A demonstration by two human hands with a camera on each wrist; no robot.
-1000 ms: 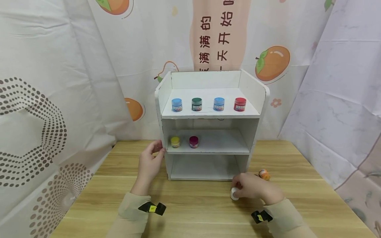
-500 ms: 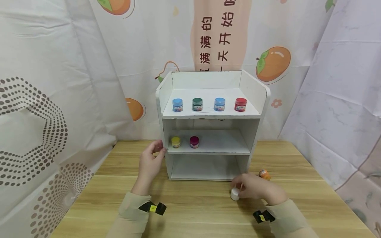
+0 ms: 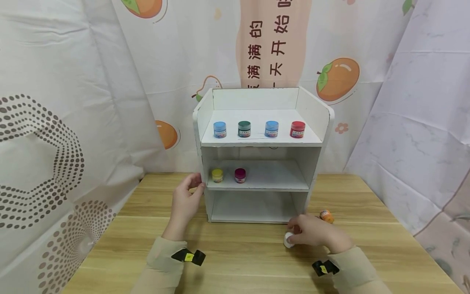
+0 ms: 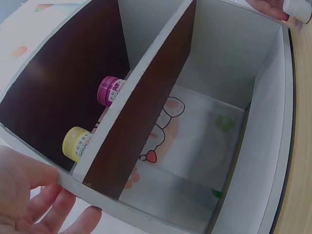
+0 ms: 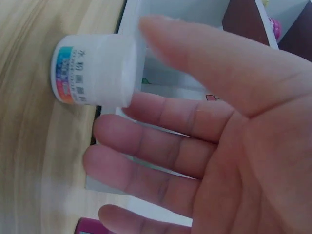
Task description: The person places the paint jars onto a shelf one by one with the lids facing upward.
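A small white paint jar (image 5: pixel 92 70) with a printed label stands upright on the table before the shelf's lower right corner. My right hand (image 3: pixel 315 233) is over it, thumb and index fingertips at the lid's edge; in the right wrist view the thumb looks slightly apart from the lid. The other fingers stretch out loosely. My left hand (image 3: pixel 186 200) is at the left side panel of the white shelf (image 3: pixel 258 144), its thumb by the front edge and its fingers outside the panel (image 4: pixel 63 183), loosely bent. The middle board holds a yellow paint jar (image 3: pixel 217 175) and a magenta one (image 3: pixel 240 175).
Along the top board stand a light blue jar (image 3: pixel 220 129), a dark green jar (image 3: pixel 244 128), another blue jar (image 3: pixel 271 129) and a red jar (image 3: pixel 297 129). An orange jar (image 3: pixel 326 216) lies tipped beyond my right hand. A magenta object (image 5: pixel 92 226) partly shows in the right wrist view.
My right fingers came away from the white jar's lid half a second ago and are back at it now; the jar stays in place. My left hand has not visibly moved.
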